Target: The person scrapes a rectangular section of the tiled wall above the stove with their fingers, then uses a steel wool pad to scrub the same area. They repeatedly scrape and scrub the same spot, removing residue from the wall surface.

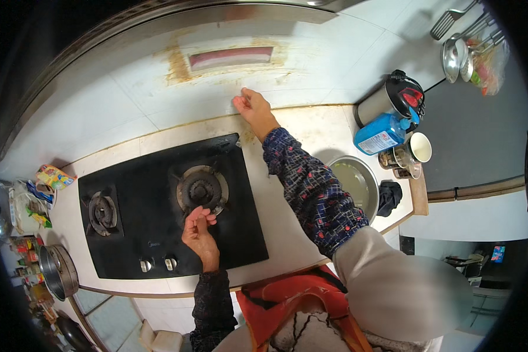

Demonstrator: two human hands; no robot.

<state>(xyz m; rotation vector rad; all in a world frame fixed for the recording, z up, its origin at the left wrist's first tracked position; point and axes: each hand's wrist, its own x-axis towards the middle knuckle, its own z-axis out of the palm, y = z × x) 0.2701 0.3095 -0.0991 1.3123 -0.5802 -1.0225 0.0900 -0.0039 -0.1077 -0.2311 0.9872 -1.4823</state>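
Note:
My right hand (255,112) is raised in front of the white tiled wall (312,66), above the back edge of the counter. Its fingers are curled, and I cannot see whether something small is between them. Over the front of the right burner (202,189) of a black gas hob (149,202) hovers my left hand (201,237), loosely curled with no object visible in it. On the wall above my right hand is a red and white rectangular strip (231,59), with brown, sticky-looking stains (178,61) around it.
Right of the hob stand a metal basin (356,180) of cloudy liquid, a blue bottle (378,134), an electric kettle (380,103), cups (420,147) and a black cloth (390,198). A steel pot (57,270) and packets (55,177) sit left. The range hood (246,13) overhangs the wall.

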